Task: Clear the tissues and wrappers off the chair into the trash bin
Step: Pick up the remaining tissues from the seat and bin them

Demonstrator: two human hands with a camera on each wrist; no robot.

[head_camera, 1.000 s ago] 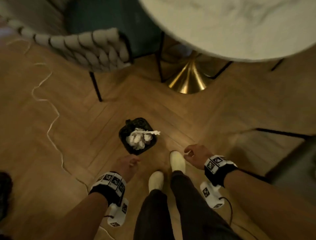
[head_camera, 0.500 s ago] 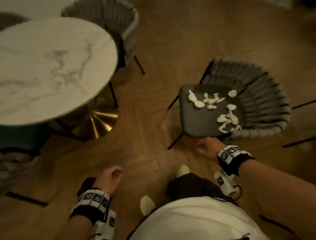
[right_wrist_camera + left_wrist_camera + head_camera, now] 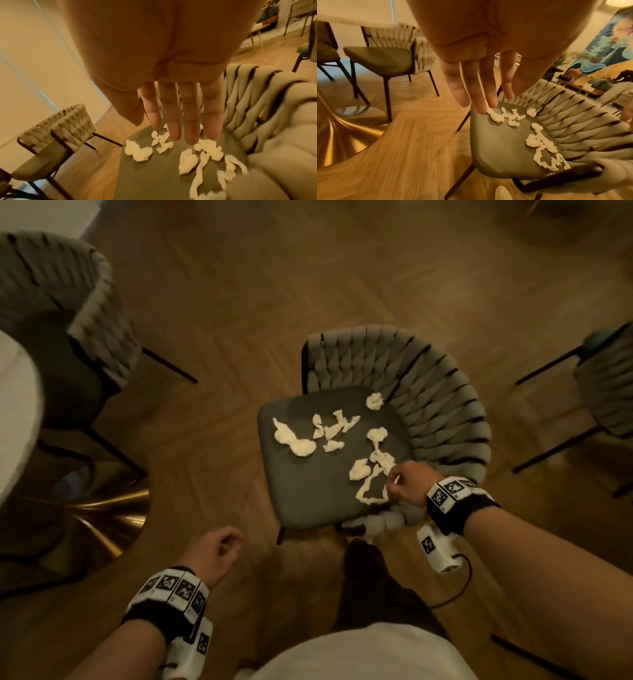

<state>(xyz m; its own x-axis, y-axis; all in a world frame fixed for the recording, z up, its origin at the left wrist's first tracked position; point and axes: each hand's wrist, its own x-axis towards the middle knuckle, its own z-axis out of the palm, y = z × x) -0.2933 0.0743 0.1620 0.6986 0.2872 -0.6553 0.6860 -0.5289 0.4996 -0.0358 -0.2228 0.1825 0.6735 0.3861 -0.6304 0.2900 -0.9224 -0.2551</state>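
A chair with a dark seat [image 3: 308, 491] and a woven grey back stands in front of me. Several crumpled white tissues [image 3: 298, 445] lie scattered over the seat, with a long twisted strip [image 3: 368, 494] near its front right corner. My right hand [image 3: 390, 484] hovers just over that strip; in the right wrist view its fingers [image 3: 173, 121] are straight above the tissues [image 3: 188, 159] and hold nothing. My left hand [image 3: 222, 546] hangs over the floor left of the seat, with relaxed fingers [image 3: 479, 92] and nothing in it. The trash bin is out of view.
A round marble table [image 3: 13, 412] on a gold base [image 3: 102, 508] stands at the left. Another woven chair [image 3: 85, 302] is at the upper left and a third [image 3: 603, 385] at the right edge. My legs [image 3: 370, 583] stand close to the seat's front edge, on wood floor.
The view has swung from the black bin on the floor to the chair. My right hand has moved over the seat's front right tissues. The left hand stays low and empty.
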